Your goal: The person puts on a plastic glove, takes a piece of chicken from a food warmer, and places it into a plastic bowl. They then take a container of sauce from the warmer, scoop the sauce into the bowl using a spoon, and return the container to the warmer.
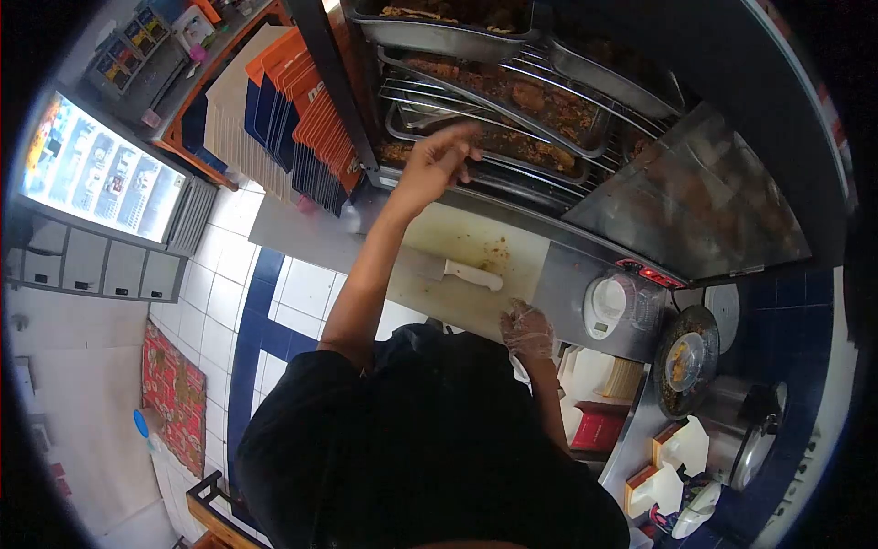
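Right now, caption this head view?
Left hand reaches to food trays; gloved right hand at cutting board, near knife.

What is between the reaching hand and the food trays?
Nothing visible. The left hand is at the front edge of a food tray on the rack. The knife lies lower down on the cutting board, out of the way.

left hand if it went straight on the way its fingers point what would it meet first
Likely the tray of fried food just beyond the left hand; depth is hard to judge.
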Available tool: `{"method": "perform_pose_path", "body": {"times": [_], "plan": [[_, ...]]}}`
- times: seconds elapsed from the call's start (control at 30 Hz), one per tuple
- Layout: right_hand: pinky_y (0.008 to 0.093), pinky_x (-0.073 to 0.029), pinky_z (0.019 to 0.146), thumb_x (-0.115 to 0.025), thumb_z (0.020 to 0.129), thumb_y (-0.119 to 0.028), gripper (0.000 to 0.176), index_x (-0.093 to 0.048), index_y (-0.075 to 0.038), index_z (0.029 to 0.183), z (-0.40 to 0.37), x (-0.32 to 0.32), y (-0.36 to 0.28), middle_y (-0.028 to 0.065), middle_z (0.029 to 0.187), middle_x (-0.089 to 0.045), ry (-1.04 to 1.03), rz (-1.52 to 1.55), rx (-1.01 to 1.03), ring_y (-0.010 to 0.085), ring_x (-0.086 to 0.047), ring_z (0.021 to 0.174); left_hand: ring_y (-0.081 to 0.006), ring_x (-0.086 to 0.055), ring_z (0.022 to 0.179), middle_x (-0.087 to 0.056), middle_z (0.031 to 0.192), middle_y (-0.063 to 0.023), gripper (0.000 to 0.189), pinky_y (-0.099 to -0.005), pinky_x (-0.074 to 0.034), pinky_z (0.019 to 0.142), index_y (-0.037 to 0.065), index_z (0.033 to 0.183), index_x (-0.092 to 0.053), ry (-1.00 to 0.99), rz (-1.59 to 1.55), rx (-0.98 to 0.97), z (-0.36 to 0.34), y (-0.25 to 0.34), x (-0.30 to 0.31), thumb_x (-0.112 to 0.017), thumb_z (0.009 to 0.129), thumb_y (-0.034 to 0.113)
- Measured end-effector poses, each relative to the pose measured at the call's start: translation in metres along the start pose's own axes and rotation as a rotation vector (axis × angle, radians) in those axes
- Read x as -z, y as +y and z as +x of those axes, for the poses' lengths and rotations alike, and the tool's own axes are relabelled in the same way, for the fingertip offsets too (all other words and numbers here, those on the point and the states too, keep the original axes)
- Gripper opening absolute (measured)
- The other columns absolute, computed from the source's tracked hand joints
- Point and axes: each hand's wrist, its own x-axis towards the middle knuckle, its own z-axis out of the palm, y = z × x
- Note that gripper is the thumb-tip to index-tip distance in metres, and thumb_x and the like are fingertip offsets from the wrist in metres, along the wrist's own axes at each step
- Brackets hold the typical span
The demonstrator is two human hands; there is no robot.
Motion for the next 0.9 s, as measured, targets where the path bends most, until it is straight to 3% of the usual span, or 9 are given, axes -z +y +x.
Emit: {"method": "perform_pose_path", "body": {"times": [0.07, 0.17, 0.3, 0.47, 0.53, 0.57, 0.63, 0.73, 0.9], "plan": [[0.0491, -0.049, 0.086, -0.058, 0.088, -0.036, 0.045, -0.062, -0.003, 0.118, 0.001, -0.005, 0.001, 0.0244, 0.099, -0.066, 0.010, 0.004, 0.030, 0.0395, -0.063, 0.096, -0.0141, -0.059, 0.058, -0.065, 0.087, -0.0088, 0.042, -0.0234, -0.045, 0.050, 0.004, 0.135, -0.043, 0.050, 0.010, 0.122, 0.002, -0.009, 0.011, -0.055, 0.098, 0.021], [0.0486, -0.050, 0.084, -0.058, 0.088, -0.035, 0.042, -0.063, -0.003, 0.115, 0.001, -0.008, 0.000, 0.0248, 0.097, -0.065, 0.031, 0.000, 0.071, 0.0395, -0.063, 0.094, -0.0144, -0.058, 0.055, -0.064, 0.080, -0.0088, 0.027, -0.0249, -0.046, 0.047, 0.002, 0.115, -0.050, 0.585, 0.001, 0.013, 0.017, -0.026, 0.025, -0.055, 0.098, 0.022], [0.0458, -0.051, 0.081, -0.062, 0.087, -0.027, 0.034, -0.065, -0.004, 0.112, 0.032, -0.003, -0.005, 0.0238, 0.094, -0.066, -0.018, 0.045, 0.115, 0.0387, -0.064, 0.089, -0.0152, -0.059, 0.054, -0.064, 0.077, -0.0102, 0.022, -0.0270, -0.050, 0.046, 0.001, 0.100, -0.050, 0.442, -0.229, 0.280, 0.044, -0.019, 0.043, -0.052, 0.099, 0.023], [0.0353, -0.053, 0.072, -0.066, 0.089, -0.027, 0.027, -0.064, -0.002, 0.099, 0.118, 0.022, -0.039, 0.0103, 0.085, -0.070, 0.297, 0.617, 0.302, 0.0230, -0.068, 0.077, -0.0169, -0.061, 0.056, -0.065, 0.076, -0.0135, 0.016, -0.0275, -0.053, 0.049, 0.002, 0.099, -0.051, 0.356, -0.293, 0.233, 0.049, -0.031, 0.050, -0.054, 0.097, 0.018], [0.0343, -0.054, 0.065, -0.066, 0.092, -0.031, 0.028, -0.064, -0.003, 0.094, 0.166, 0.022, -0.049, 0.0095, 0.082, -0.071, 0.092, 0.861, 0.056, 0.0198, -0.068, 0.072, -0.0174, -0.062, 0.057, -0.066, 0.076, -0.0149, 0.015, -0.0272, -0.053, 0.050, 0.002, 0.098, -0.050, 0.368, -0.334, 0.266, 0.032, -0.018, 0.037, -0.054, 0.096, 0.017], [0.0338, -0.054, 0.062, -0.065, 0.092, -0.032, 0.031, -0.064, -0.001, 0.093, 0.177, 0.029, -0.062, 0.0109, 0.081, -0.070, 0.106, 1.068, -0.023, 0.0206, -0.067, 0.069, -0.0195, -0.065, 0.055, -0.067, 0.076, -0.0205, 0.014, -0.0278, -0.055, 0.046, 0.000, 0.093, -0.052, 0.335, -0.395, 0.204, 0.032, -0.032, 0.040, -0.053, 0.095, 0.013], [0.0326, -0.056, 0.056, -0.064, 0.093, -0.034, 0.036, -0.063, 0.002, 0.093, 0.192, 0.046, -0.090, 0.0137, 0.078, -0.069, 0.130, 1.480, -0.183, 0.0223, -0.067, 0.064, -0.0201, -0.065, 0.054, -0.067, 0.075, -0.0207, 0.014, -0.0283, -0.055, 0.046, -0.001, 0.092, -0.053, 0.330, -0.427, 0.203, 0.025, -0.028, 0.033, -0.053, 0.094, 0.013], [0.0350, -0.062, 0.065, -0.059, 0.096, -0.037, 0.046, -0.057, 0.009, 0.103, 0.218, 0.047, -0.094, 0.0190, 0.085, -0.067, 0.142, 1.597, -0.359, 0.0237, -0.069, 0.074, -0.0207, -0.065, 0.053, -0.067, 0.073, -0.0207, 0.015, -0.0285, -0.055, 0.046, -0.001, 0.091, -0.053, 0.359, -0.453, 0.185, 0.005, -0.022, 0.020, -0.053, 0.094, 0.013], [0.0359, -0.063, 0.064, -0.056, 0.098, -0.033, 0.048, -0.054, 0.015, 0.096, 0.209, 0.052, -0.093, 0.0247, 0.085, -0.066, 0.168, 1.709, -0.372, 0.0297, -0.070, 0.072, -0.0206, -0.063, 0.051, -0.066, 0.072, -0.0203, 0.016, -0.0284, -0.053, 0.045, -0.002, 0.092, -0.055, 0.407, -0.434, 0.119, -0.005, -0.010, 0.023, -0.052, 0.094, 0.014]]}}
